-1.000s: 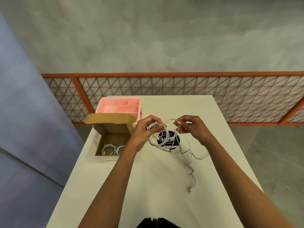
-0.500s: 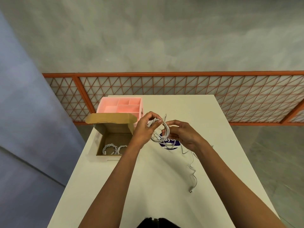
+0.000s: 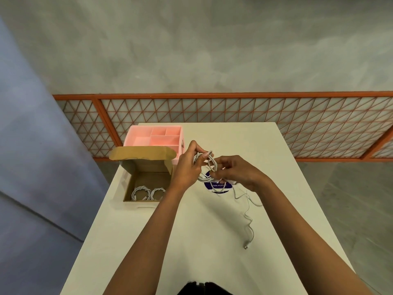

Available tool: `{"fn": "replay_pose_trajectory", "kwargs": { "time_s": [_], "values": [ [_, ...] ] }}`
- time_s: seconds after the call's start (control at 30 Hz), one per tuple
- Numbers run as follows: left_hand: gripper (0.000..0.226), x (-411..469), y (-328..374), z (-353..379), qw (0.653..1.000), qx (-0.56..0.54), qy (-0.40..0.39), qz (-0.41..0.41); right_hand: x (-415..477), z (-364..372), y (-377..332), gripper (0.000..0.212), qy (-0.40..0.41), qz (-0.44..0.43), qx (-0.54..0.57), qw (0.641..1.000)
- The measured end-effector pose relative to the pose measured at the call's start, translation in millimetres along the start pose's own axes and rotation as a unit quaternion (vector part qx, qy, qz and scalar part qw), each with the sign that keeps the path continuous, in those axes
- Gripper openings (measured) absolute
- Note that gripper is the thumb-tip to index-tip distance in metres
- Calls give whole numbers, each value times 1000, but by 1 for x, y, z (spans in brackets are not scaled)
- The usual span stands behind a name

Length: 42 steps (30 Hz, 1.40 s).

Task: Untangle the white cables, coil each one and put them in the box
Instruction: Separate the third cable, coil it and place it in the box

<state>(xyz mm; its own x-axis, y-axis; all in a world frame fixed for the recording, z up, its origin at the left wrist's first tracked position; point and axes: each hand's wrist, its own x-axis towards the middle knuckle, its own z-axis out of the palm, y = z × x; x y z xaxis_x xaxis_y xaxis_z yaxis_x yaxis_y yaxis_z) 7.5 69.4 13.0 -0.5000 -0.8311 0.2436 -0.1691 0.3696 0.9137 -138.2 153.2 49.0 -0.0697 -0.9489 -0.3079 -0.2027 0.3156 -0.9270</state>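
White cable (image 3: 209, 167), partly coiled, is held just above the table (image 3: 202, 241) between both hands. Its upper loops are pinched by the curled fingers of the left hand (image 3: 187, 167); the lower loops are gripped by the curled right hand (image 3: 238, 173). A loose tail (image 3: 247, 211) is trailed across the table to a plug (image 3: 246, 247). Two coiled cables (image 3: 139, 192) are seen inside the open cardboard box (image 3: 146, 167), left of the hands. A pink organizer (image 3: 136, 137) is set behind the box.

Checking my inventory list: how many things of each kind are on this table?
Coiled cables in cardboard box: 2
Cable held by left hand and right hand: 1
Cardboard box: 1
Pink organiser: 1
Purple sticker: 1
Total: 6
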Motion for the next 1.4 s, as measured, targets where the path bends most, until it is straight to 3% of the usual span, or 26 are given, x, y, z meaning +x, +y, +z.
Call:
{"fn": "replay_pose_trajectory", "kwargs": {
  "time_s": [0.13, 0.2, 0.3, 0.43, 0.83, 0.93, 1.03, 1.13, 1.23, 1.4],
  "values": [
    [11, 0, -2, -3, 1000, -11, 11, -20, -1, -4, -7, 36, 72, 21, -38, 996],
    [11, -1, -4, -4, 1000, -12, 7, -27, 0, -4, -10, 23, 62, 12, -55, 997],
    [7, -4, -8, -1, 1000, 1, -11, -24, -1, -3, -14, 2, 39, -1, -177, 983],
    [22, -6, -14, 0, 999, 27, -24, -21, -7, -5, -21, 11, 18, -2, -239, 971],
    [12, -13, -6, -9, 997, -41, -2, -62, -24, -16, -17, 9, -21, -10, -136, 990],
    [28, -14, -4, -6, 983, -83, 24, -162, -24, -19, -12, 10, -5, -12, -105, 994],
    [38, -20, -1, -2, 955, -132, -24, -265, -24, -19, -7, 11, 18, -8, -59, 998],
    [41, -22, 0, -2, 923, -221, -58, -309, -24, -19, -3, 14, 40, 2, -34, 999],
    [42, -19, 2, -5, 905, -268, -83, -320, -24, -23, 0, 16, 63, 0, -63, 996],
    [30, -19, 0, -7, 928, -236, -112, -267, -22, -30, 6, 10, 90, -8, -95, 991]
  ]
}}
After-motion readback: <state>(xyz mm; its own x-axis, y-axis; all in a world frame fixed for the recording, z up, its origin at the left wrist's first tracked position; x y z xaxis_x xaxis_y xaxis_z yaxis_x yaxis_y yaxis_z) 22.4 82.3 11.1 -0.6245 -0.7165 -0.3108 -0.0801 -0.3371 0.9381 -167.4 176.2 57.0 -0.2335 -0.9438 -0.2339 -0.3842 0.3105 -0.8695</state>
